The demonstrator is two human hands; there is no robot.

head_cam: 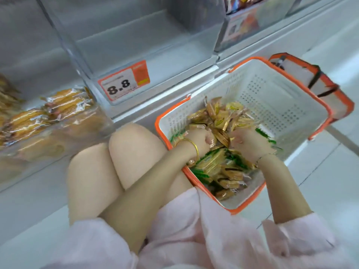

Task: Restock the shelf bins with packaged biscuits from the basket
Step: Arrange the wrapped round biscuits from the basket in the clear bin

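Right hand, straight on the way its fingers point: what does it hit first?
The right hand already has its fingertips in the heap of gold biscuit packets, so those come first. Behind them is probably the white floor of the basket, though depth is unclear.

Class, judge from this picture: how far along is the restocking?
Done: the left bin already holds wrapped biscuits. In hand: the left hand and right hand gather gold biscuit packets in the basket. Left: the clear bin with the 8.8 price tag looks empty.
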